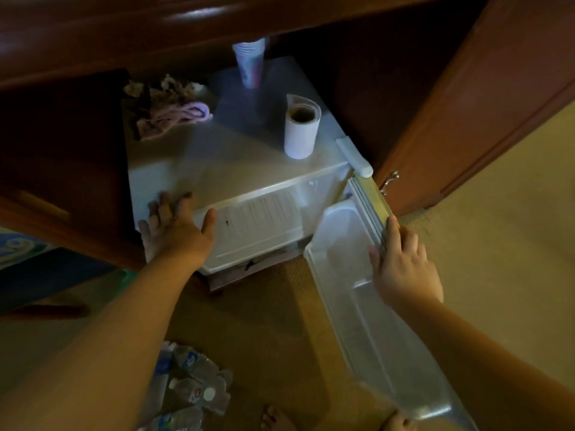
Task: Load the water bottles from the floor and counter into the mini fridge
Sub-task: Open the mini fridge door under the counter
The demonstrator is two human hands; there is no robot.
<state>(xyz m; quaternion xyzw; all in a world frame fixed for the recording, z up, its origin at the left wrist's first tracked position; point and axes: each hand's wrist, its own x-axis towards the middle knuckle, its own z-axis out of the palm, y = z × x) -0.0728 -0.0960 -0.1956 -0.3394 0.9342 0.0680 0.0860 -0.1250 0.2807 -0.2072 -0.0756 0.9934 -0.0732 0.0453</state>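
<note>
Water bottles [189, 387] are heaped on the carpet below the left hand [174, 231], spread flat on the mini fridge [217, 157], while its door [357, 290] is gripped by the right hand [401, 269].

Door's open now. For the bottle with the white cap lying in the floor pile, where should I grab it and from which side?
Take the white-capped bottle around its clear body, just behind the cap, coming down from above. It lies on its side on top of the pile of bottles, so its upper flank is exposed while neighbours crowd its sides. The left hand, resting on the mini fridge, looks nearer.
</note>
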